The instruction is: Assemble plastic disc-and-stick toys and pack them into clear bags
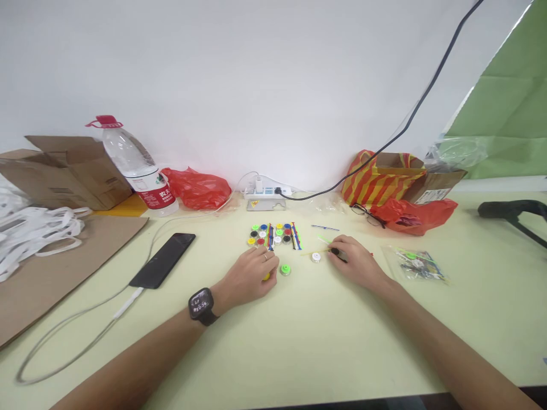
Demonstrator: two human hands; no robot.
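Note:
My left hand (251, 275), with a black watch on its wrist, rests on the pale table (299, 341) with its fingers curled over a small yellow round piece (266, 277). A green round piece (285, 269) lies just right of it. My right hand (356, 262) lies curled on the table, pinching a small black round piece (335, 251) on a thin stick. A white round piece (315, 257) sits between my hands. Behind them is a cluster of several coloured round pieces and sticks (276, 234).
A black phone (163, 259) on a white cable lies to the left, by a water bottle (139, 168), cardboard boxes (64, 171) and a red bag (197, 188). A power strip (267, 196), glasses (365, 212), a striped bag (378, 179) and a small packet of parts (416, 265) sit right.

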